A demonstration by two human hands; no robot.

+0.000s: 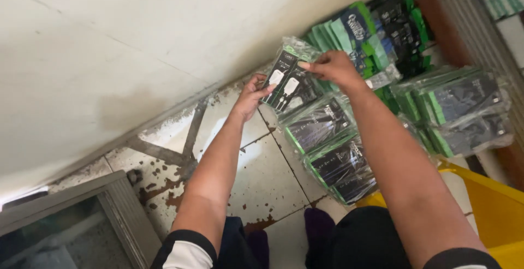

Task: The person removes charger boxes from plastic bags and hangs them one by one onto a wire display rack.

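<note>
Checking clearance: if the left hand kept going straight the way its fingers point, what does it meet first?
The left hand already touches the clear plastic-wrapped black packet with white chargers. Past that, probably the right hand, then the stacked green-and-black packets; depth is unclear.

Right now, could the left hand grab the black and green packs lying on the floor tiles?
Probably yes. The left hand is busy holding a clear packet, but the floor packs lie close beside it with nothing between them.

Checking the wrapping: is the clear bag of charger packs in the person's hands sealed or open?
Cannot tell. The left hand and right hand grip the clear bag; the right hand's fingers cover its crumpled top edge.
</note>
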